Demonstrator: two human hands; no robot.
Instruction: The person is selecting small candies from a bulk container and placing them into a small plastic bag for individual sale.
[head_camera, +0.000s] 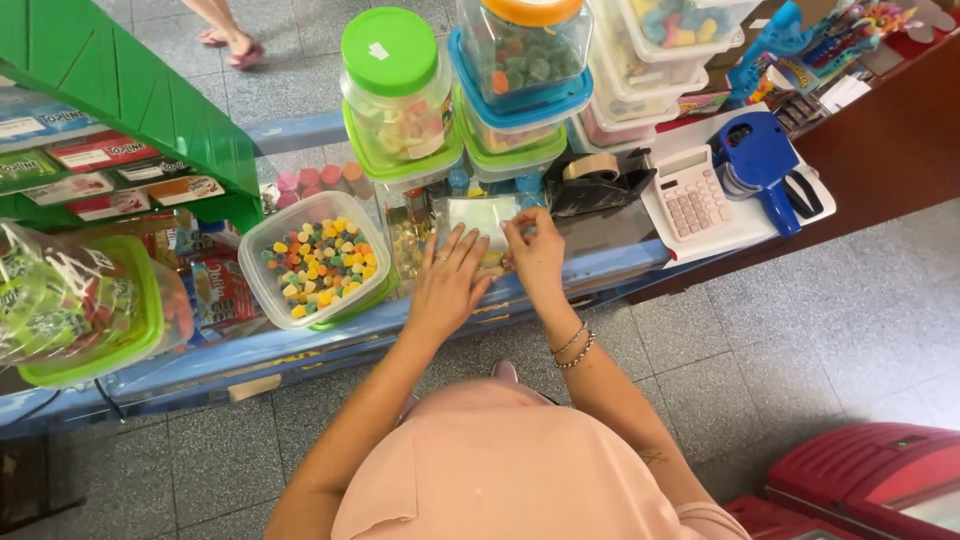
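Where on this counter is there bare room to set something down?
Little is free: a glass strip between the right hand and the calculator, below the tape dispenser. The left hand and right hand press a clear bag; candy tubs crowd the rest.

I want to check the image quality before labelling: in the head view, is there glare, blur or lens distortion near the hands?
Head view: daylight, even and soft, with faint shadows; the left hand and right hand look sharp on the clear bag, whose plastic shows mild glare; the open candy tub is sharp; wide-angle distortion bends the counter edge toward the borders.
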